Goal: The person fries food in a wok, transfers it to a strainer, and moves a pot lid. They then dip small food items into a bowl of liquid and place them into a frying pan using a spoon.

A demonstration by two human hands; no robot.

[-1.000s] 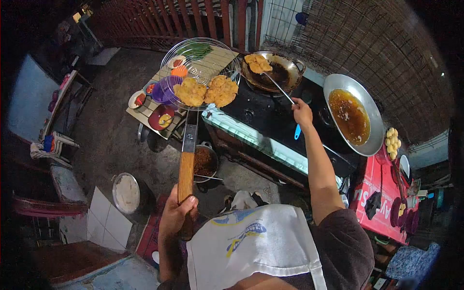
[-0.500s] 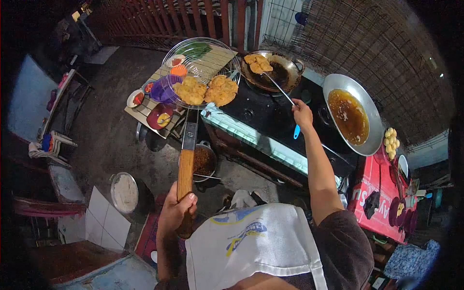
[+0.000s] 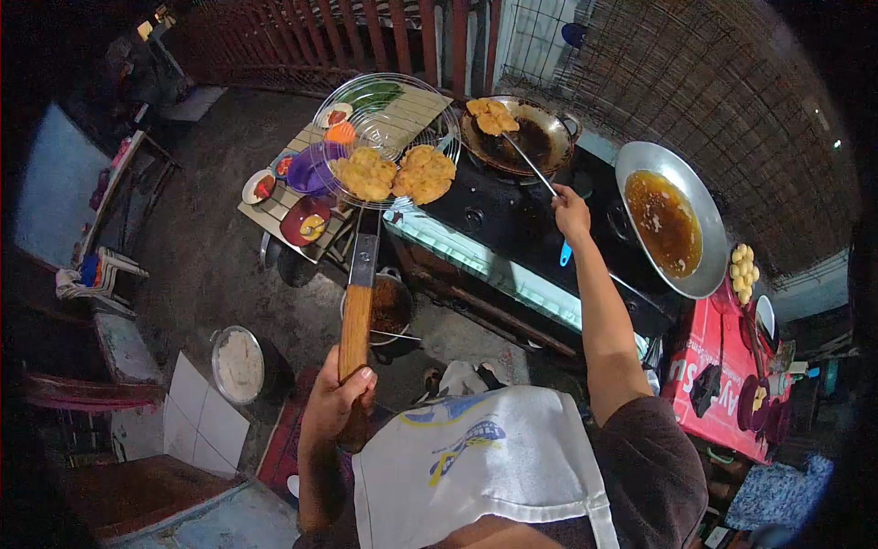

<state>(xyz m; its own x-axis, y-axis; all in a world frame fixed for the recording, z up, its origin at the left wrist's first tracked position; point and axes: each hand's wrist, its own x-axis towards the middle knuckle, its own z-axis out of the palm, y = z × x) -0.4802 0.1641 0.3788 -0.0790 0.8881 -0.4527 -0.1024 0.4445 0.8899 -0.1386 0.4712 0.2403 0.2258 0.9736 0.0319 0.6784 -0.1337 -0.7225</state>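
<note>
My left hand (image 3: 338, 392) is closed around the wooden handle of a large wire skimmer (image 3: 358, 316). On its mesh lie two golden fritters, one on the left (image 3: 367, 174) and one on the right (image 3: 423, 175). My right hand (image 3: 572, 212) grips a long thin metal utensil (image 3: 532, 165), and a blue tip shows below the hand. At its far end another fritter (image 3: 492, 117) is held over the left side of a dark wok (image 3: 560, 146) with oil in it. The utensil's head is hidden by that fritter.
A larger wok (image 3: 704, 233) of bubbling oil stands right on the black stove (image 3: 457, 215). Behind the skimmer, a slatted table (image 3: 402, 128) bears bowls. A pot (image 3: 389, 306) of brown food sits below. A red-covered table (image 3: 700, 375) and a flour tub (image 3: 238, 364) flank me.
The view has shifted slightly. The skimmer and its fritters have drifted a little right; the fritter over the dark wok stays nearly in place, and both hands keep their grips.
</note>
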